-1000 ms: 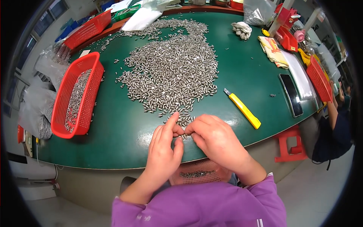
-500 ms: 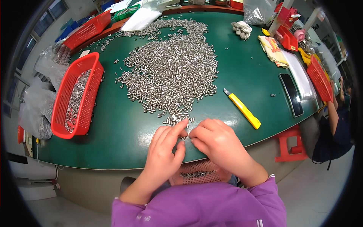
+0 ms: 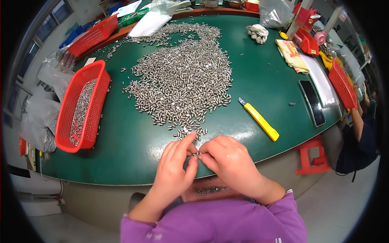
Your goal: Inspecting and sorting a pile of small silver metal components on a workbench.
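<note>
A large heap of small silvery metal pins [image 3: 186, 77] is spread over the green table [image 3: 121, 150]. At its near tip, by the table's front edge, my two hands meet fingertip to fingertip. My left hand [image 3: 174, 160] is closed in a pinch, its index finger stretched toward the heap's tip. My right hand [image 3: 231, 158] is closed too, thumb and fingertips pressed together. Small metal pins show between the fingertips of both hands; how many is hidden. Below the table edge, a pink mesh basket [image 3: 225, 193] with more metal pins sits at my lap, partly covered by my forearms.
A long red basket [image 3: 103, 93] of pins stands left. To the right lie a yellow utility knife [image 3: 261, 121], blade out, a phone [image 3: 312, 102] and a folded cloth [image 3: 292, 56]. Gloves [image 3: 257, 33] lie at the back. Another person's arm [image 3: 357, 121] shows far right.
My hands have drawn together, the right moving left until its fingertips meet the left's. Both sit slightly nearer the table edge. The view has shifted a little.
</note>
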Action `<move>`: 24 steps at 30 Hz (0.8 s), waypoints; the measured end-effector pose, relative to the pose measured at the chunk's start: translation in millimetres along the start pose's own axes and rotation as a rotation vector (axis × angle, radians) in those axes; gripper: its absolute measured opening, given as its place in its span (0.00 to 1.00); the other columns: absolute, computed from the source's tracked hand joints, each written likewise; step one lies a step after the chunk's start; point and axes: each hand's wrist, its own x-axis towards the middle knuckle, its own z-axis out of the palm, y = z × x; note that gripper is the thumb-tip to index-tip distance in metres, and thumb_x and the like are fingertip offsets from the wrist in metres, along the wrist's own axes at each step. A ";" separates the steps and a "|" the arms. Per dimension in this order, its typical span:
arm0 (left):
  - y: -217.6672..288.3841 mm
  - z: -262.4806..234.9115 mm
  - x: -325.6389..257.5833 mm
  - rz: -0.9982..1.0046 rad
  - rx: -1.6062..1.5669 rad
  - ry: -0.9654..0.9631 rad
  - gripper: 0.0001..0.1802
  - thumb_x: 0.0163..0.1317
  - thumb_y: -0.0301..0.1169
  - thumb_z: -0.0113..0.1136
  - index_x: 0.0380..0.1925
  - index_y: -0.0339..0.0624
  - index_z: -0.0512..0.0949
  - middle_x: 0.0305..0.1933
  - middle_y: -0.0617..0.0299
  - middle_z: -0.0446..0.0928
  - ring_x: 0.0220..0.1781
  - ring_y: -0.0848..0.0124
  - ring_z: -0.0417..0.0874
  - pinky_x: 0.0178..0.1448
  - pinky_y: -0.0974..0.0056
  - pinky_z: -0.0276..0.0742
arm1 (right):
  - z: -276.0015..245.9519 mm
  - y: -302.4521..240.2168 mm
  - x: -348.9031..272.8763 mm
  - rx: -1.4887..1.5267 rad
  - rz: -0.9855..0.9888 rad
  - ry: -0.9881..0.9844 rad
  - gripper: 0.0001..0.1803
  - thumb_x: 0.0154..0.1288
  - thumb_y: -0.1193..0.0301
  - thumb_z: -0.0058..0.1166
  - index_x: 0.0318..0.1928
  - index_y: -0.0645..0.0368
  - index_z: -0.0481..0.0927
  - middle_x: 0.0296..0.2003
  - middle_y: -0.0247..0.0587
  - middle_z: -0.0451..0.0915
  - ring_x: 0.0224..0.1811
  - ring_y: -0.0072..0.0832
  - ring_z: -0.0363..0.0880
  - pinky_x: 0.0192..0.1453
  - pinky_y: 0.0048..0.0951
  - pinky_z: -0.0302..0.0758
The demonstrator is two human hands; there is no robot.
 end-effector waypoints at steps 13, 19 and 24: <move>-2.7 3.7 -3.3 -0.010 0.056 0.059 0.33 0.56 0.14 0.62 0.65 0.35 0.72 0.37 0.60 0.78 0.40 0.65 0.78 0.46 0.61 0.77 | -2.0 2.6 3.1 0.050 0.011 -0.032 0.09 0.56 0.77 0.67 0.37 0.59 0.80 0.32 0.41 0.79 0.36 0.43 0.80 0.43 0.41 0.77; 1.0 -0.7 -3.8 -0.025 0.045 0.009 0.33 0.58 0.16 0.63 0.65 0.34 0.71 0.38 0.58 0.77 0.40 0.60 0.77 0.50 0.56 0.76 | -6.8 4.1 3.6 0.078 -0.006 -0.052 0.09 0.58 0.76 0.67 0.38 0.59 0.81 0.32 0.41 0.80 0.37 0.42 0.81 0.44 0.41 0.78; 0.0 0.0 -4.1 -0.039 -0.009 0.056 0.35 0.57 0.16 0.63 0.68 0.36 0.70 0.41 0.61 0.81 0.44 0.67 0.79 0.50 0.64 0.76 | -10.7 3.5 3.4 0.092 0.079 -0.060 0.11 0.58 0.76 0.67 0.42 0.58 0.84 0.34 0.42 0.82 0.37 0.43 0.82 0.43 0.41 0.79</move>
